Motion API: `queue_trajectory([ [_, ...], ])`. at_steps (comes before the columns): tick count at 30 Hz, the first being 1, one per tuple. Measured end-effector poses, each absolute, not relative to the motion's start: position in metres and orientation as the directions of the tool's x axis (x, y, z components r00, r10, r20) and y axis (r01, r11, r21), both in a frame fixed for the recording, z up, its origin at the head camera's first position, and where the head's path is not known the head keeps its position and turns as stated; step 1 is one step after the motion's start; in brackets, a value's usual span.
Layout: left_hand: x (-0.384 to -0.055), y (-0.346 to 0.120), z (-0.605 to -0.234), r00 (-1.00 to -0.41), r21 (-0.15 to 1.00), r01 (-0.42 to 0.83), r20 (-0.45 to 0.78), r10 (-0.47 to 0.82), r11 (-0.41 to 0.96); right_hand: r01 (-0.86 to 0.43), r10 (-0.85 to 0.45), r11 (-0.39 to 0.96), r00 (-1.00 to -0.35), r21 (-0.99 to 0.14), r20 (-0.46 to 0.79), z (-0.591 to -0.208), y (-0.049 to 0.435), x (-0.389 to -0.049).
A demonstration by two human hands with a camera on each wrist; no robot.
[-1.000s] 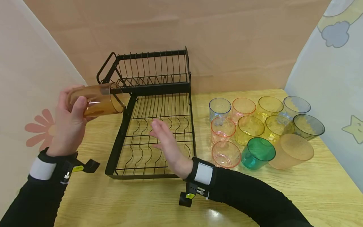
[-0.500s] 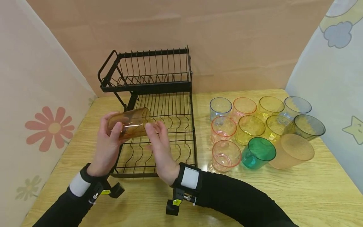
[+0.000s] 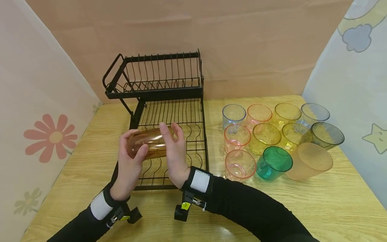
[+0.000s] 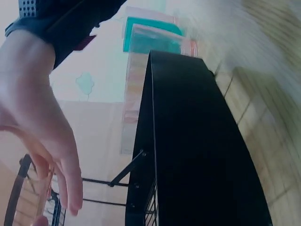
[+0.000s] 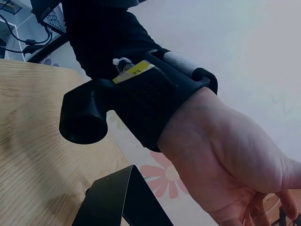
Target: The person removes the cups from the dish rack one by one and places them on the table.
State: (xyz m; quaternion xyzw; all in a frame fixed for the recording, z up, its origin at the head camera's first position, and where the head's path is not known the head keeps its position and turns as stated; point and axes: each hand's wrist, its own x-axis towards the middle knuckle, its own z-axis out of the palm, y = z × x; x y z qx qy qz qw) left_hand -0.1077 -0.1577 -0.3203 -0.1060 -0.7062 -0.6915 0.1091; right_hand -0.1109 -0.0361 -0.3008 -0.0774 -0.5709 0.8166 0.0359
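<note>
An amber glass lies on its side in the air above the front of the black dish rack. My left hand grips its base end, thumb across the near side. At the mouth end my right hand holds it, thumb and fingers over the rim, which is hidden behind them. In the right wrist view, curled fingers show against the amber wall at the lower right. The left wrist view has the left hand beside the rack's black side.
Right of the rack, several coloured glasses stand upright in close rows on the wooden table, among them a green one and a frosted peach one. The rack's upper tier rises at the back.
My left hand has brought the amber glass from the far left rightward and down over the rack. The right hand has closed in on the glass's mouth end.
</note>
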Motion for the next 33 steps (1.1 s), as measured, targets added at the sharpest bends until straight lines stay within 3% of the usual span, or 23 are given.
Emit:
queue_trajectory([
  [13, -0.11, -0.146, -0.32, -0.92, 0.915, 0.39, 0.391, 0.011, 0.099, -0.046, 0.166, -0.421, -0.986, -0.906, -0.027, -0.3, -0.026, -0.11],
  [19, -0.111, -0.143, -0.314, -0.902, 0.907, 0.401, 0.367, 0.228, 0.126, -0.125, 0.144, -0.333, -0.986, -0.935, 0.081, -0.293, 0.001, -0.105],
  [23, -0.112, -0.146, -0.31, -0.876, 0.883, 0.397, 0.284, 0.39, 0.25, -0.194, 0.128, -0.254, -0.978, -0.948, 0.165, -0.288, 0.025, -0.102],
  [28, -0.111, -0.15, -0.307, -0.823, 0.743, 0.468, 0.169, 0.543, 0.478, -0.258, 0.108, -0.156, -0.964, -0.953, 0.243, -0.284, 0.059, -0.098],
  [33, -0.109, -0.152, -0.305, -0.729, 0.48, 0.634, 0.108, 0.676, 0.607, -0.267, 0.075, -0.033, -0.962, -0.963, 0.264, -0.284, 0.098, -0.096],
])
